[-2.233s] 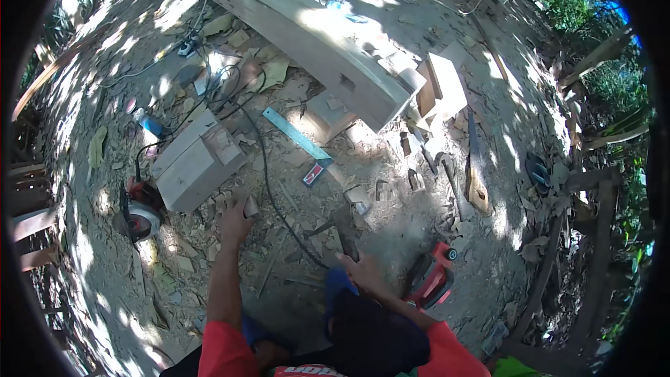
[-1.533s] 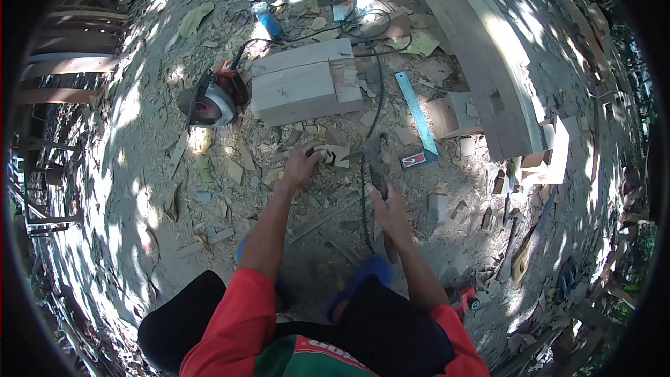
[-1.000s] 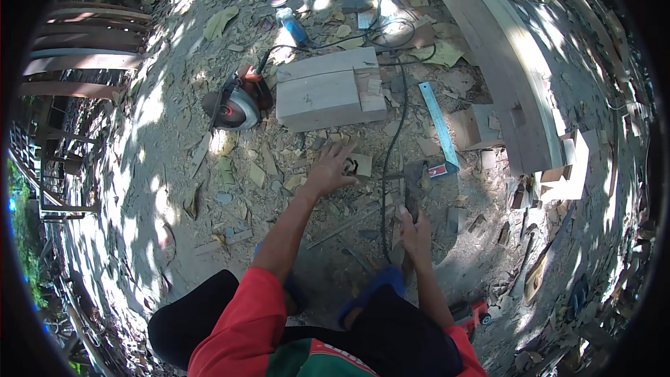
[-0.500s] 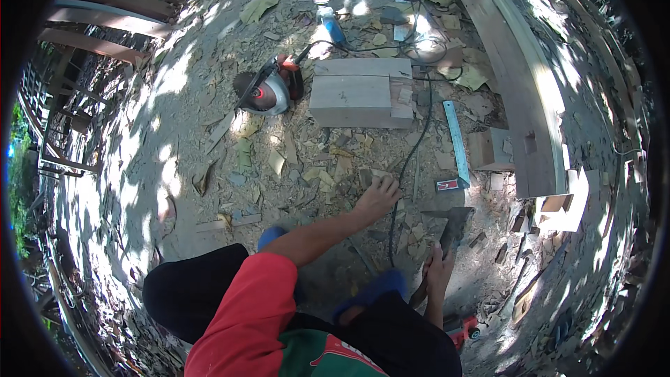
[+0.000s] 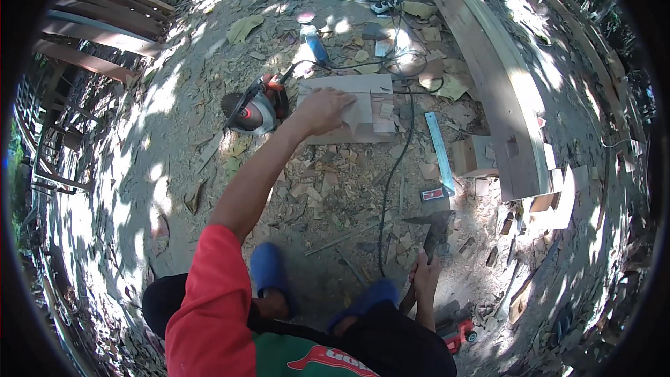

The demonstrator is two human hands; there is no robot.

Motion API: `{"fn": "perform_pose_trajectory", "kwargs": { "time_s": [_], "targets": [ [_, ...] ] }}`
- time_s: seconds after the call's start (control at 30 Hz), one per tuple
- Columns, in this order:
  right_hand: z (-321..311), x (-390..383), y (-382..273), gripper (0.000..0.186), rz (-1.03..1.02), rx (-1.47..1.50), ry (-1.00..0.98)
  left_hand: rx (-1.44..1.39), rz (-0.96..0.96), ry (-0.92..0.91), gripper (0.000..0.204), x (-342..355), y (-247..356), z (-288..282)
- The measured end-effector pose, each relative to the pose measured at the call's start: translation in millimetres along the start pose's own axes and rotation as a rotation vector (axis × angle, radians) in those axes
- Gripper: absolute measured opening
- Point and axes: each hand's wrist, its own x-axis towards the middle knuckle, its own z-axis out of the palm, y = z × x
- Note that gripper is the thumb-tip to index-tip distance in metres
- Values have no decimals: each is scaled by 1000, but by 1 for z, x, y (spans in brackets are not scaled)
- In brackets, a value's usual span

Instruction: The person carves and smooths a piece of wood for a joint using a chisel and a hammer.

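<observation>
My left hand (image 5: pixel 326 110) reaches over a squared wood block (image 5: pixel 380 84), its fingers stretched across the upper face. The block lies on the ground and has a stepped cut at its right end; the hand hides part of its left side. Low on the right, my right hand (image 5: pixel 424 276) grips the handle of a hatchet (image 5: pixel 434 230). The dark metal head points away from me, just above the chips. Left of the block stands a circular saw (image 5: pixel 252 112) with its toothed blade showing.
A black cord (image 5: pixel 391 188) snakes along the ground. Beyond the block are a blue bottle (image 5: pixel 314 45) and a power strip (image 5: pixel 385 5). A metal ruler (image 5: pixel 440 150) lies beside a long timber beam (image 5: pixel 488 70). A red tool (image 5: pixel 460 335) sits near my right knee. Chips and leaves litter the ground.
My left hand has moved from the chips on the ground up and left onto the block. My right hand still holds the hatchet in about the same place. The view has shifted slightly.
</observation>
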Motion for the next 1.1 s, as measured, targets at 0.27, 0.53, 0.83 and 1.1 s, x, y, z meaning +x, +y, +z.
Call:
{"fn": "perform_pose_trajectory", "kwargs": {
  "time_s": [0.27,0.53,0.83,1.1],
  "targets": [
    [20,34,-127,27,-282,-13,-211,-588,-30,191,73,35,-50,36],
    [69,43,-213,45,-563,-97,-223,-952,-462,337,47,25,-71,93],
    [121,75,-234,50,-670,-351,-292,-971,-450,428,40,22,-63,90],
    [137,59,-248,49,-674,-521,-296,-1019,-450,432,36,26,-69,96]
  ]
}}
